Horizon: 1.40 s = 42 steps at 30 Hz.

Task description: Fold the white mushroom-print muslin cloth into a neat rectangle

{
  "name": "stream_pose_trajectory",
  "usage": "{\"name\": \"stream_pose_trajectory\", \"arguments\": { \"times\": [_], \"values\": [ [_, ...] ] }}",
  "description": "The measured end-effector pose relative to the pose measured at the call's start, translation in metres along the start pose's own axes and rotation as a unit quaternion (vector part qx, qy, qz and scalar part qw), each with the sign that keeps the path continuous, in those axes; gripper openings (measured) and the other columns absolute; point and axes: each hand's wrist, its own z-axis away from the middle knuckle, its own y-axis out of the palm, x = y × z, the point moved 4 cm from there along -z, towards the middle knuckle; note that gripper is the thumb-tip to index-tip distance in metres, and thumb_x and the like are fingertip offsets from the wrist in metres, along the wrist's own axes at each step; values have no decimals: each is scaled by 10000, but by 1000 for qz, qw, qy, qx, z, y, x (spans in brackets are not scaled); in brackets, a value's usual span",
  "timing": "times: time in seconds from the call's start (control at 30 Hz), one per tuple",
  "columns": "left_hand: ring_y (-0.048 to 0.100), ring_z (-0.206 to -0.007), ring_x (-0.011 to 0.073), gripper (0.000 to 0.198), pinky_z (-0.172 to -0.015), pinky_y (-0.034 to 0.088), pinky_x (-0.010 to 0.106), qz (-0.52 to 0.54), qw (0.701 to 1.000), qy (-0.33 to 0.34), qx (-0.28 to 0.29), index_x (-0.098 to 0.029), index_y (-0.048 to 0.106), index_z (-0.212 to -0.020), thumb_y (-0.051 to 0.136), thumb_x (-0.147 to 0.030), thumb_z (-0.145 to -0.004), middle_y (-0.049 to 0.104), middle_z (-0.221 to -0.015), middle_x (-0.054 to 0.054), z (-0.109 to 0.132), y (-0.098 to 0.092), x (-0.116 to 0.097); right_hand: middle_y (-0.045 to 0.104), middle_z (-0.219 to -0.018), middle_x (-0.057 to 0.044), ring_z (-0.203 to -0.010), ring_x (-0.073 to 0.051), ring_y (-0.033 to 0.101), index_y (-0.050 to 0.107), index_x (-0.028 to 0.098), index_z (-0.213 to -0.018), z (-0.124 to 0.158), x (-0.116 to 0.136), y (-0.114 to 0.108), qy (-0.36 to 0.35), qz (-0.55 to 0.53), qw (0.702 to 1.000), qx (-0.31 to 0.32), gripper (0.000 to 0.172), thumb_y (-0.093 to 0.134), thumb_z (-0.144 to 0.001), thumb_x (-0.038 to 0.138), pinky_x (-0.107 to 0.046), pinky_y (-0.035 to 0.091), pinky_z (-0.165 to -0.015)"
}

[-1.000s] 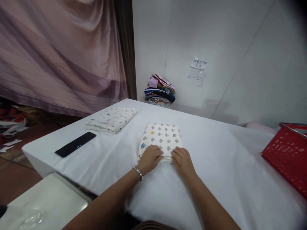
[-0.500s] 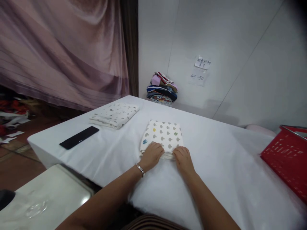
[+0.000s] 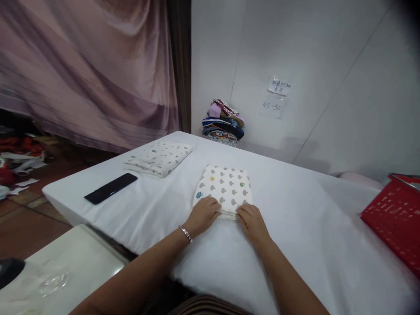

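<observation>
Far left, we see a pink curtain (image 3: 98, 65) filling the upper left, with loose scraps (image 3: 24, 157) on the floor below it. Lower left: glossy white side surface (image 3: 85, 253). Next, on the white-covered tabletop (image 3: 305, 227), a flat black slab (image 3: 111, 188) lies at an angle. Just beyond it, a folded white cloth with a small scattered print (image 3: 159, 158). Frame centre, slightly low: our left hand (image 3: 201, 215), silver bracelet (image 3: 186, 234) at the wrist, fingers part-curled on the near left corner of the folded mushroom-print cloth (image 3: 226, 188). That cloth lies flat on the tabletop, layers visible along its near edge. Above it, a stack of folded fabrics (image 3: 223, 124) by the wall. Our right hand (image 3: 254, 221) is part-curled too, fingertips on the near right corner. We can't tell if either thumb pinches underneath. Upper right of centre: two handwritten wall notes (image 3: 278, 86), lower one "45-50". Far right: red perforated basket (image 3: 397, 214).
</observation>
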Motion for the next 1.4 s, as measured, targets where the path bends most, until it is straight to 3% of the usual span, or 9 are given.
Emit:
{"name": "stream_pose_trajectory", "arguments": {
  "times": [0.3, 0.47, 0.57, 0.73, 1.13, 1.3, 1.4],
  "values": [
    [476, -833, 186, 125, -742, 369, 327, -29, 999, -7, 31, -185, 566, -815, 477, -259, -863, 546, -858, 41, 1, -7, 9, 610, -948, -81, -915, -203, 507, 582, 172, -1001, -1, 2, 2, -15, 22, 1000, -9, 229, 408, -862, 116, -371, 399, -817],
    [472, -832, 178, 158, -757, 360, 331, -18, 1000, 1, 8, -183, 563, -832, 423, -235, -884, 546, -865, 44, 3, -6, 8, 607, -946, -84, -913, -205, 504, 585, 172, -978, 3, 1, 2, -5, 32, 999, -37, 250, 386, -851, 88, -378, 392, -815],
    [475, -840, 177, 180, -764, 359, 331, 1, 1000, 5, 3, -186, 572, -852, 409, -251, -894, 554, -869, 41, 6, -7, 9, 608, -961, -75, -930, -200, 510, 583, 189, -993, 4, 1, 1, -5, 18, 1000, -16, 223, 409, -863, 137, -372, 392, -826],
    [489, -811, 166, 236, -747, 367, 321, 38, 999, -2, 8, -200, 613, -854, 403, -298, -899, 567, -832, 34, 2, -8, 10, 604, -967, -64, -935, -192, 520, 583, 203, -1021, 1, 1, 0, 29, -13, 999, -6, 200, 444, -881, 240, -367, 384, -848],
    [503, -808, 175, 223, -723, 386, 304, -18, 999, 18, 21, -196, 602, -855, 383, -210, -896, 578, -807, 48, -8, -1, 4, 597, -893, -44, -890, -187, 514, 611, 220, -941, -6, 5, 4, 69, -7, 998, -2, 162, 472, -862, 251, -356, 370, -819],
    [518, -835, 171, 203, -752, 400, 311, -8, 999, 27, 17, -192, 581, -927, 382, -179, -886, 596, -837, 46, -7, 0, 3, 591, -868, -35, -864, -179, 514, 609, 222, -883, -7, 6, 5, 91, -14, 996, -15, 137, 479, -847, 241, -351, 363, -812],
    [516, -846, 163, 210, -748, 405, 299, 3, 999, 41, 6, -188, 581, -877, 371, -184, -891, 595, -899, 48, -7, -1, 0, 589, -860, -31, -857, -182, 511, 599, 220, -869, -7, 7, 7, 103, -26, 994, -19, 111, 500, -820, 220, -351, 362, -807]
  ]
}}
